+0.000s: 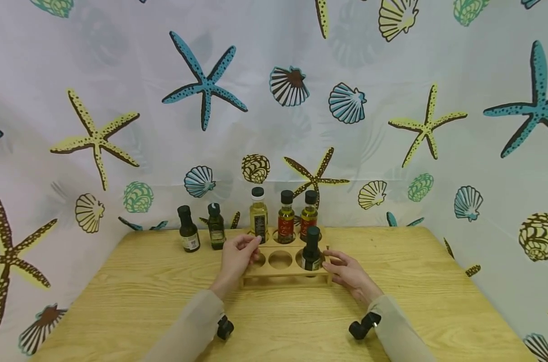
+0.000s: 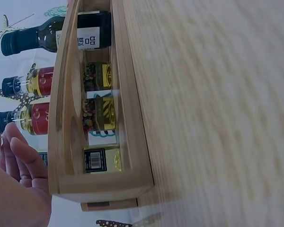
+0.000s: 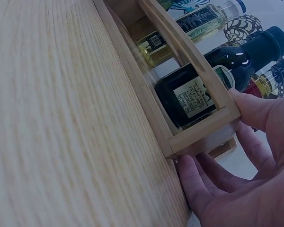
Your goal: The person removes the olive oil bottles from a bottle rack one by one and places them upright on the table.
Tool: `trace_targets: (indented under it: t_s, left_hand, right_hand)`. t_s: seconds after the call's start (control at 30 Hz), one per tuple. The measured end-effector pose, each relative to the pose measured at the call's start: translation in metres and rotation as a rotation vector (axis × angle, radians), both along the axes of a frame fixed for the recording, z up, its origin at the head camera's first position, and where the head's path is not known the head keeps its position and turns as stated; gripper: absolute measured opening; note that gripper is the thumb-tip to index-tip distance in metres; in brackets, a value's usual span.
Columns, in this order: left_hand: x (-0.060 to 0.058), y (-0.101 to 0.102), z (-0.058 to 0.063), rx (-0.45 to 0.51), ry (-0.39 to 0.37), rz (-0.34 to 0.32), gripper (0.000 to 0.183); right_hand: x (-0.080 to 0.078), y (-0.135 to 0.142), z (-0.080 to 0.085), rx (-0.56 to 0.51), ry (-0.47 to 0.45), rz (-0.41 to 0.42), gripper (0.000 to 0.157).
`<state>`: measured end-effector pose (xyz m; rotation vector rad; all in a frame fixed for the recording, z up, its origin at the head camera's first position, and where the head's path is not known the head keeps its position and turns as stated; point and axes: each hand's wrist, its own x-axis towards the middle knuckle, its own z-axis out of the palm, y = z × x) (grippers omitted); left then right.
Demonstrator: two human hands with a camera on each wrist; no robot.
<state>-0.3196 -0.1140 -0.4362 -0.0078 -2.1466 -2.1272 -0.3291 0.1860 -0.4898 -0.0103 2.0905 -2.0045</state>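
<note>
A two-tier wooden bottle rack [image 1: 283, 272] with round holes stands mid-table. In its front right hole is a dark green olive oil bottle [image 1: 311, 251]. Behind stand two red-labelled oil bottles [image 1: 286, 225] and a clear bottle of yellow oil [image 1: 258, 218] with a black label. My right hand [image 1: 351, 276] holds the rack's right end, thumb at the top board's corner and fingers against the end piece [image 3: 206, 137]. At the left end, my left hand [image 1: 235, 256] hovers with loosely bent fingers; the left wrist view shows these fingers [image 2: 26, 158] beside the upper board, pinching nothing.
Two dark bottles, one with a white label [image 1: 189, 230] and one greener [image 1: 216, 229], stand on the wooden table [image 1: 165, 286] left of the rack. A curtain [image 1: 274, 136] printed with starfish and shells hangs behind and at both sides.
</note>
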Motion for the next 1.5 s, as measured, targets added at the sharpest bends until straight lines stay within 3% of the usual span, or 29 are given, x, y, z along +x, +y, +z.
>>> trace_targets:
  t_s: [0.13,0.63,0.87,1.17,1.5]
  left_hand:
    - [-0.011,0.004,-0.015,0.032,-0.003,-0.008,0.025]
    - [-0.012,0.022,-0.025,0.009,0.022,-0.087,0.027]
    - [-0.013,0.033,-0.027,-0.029,0.017,-0.186,0.043]
    - [-0.013,0.042,-0.025,-0.008,0.035,-0.249,0.052]
    - [-0.018,0.055,-0.021,-0.029,0.060,-0.293,0.039]
  right_hand:
    - [0.000,0.000,0.001,-0.004,0.000,0.004,0.048]
    - [-0.001,0.000,-0.003,-0.014,-0.013,0.000,0.048]
    - [0.000,0.001,-0.003,-0.014,-0.007,-0.001,0.049]
    - [0.000,0.001,0.000,-0.017,-0.011,0.000,0.049]
    - [-0.002,0.001,-0.001,-0.014,-0.005,0.001,0.049]
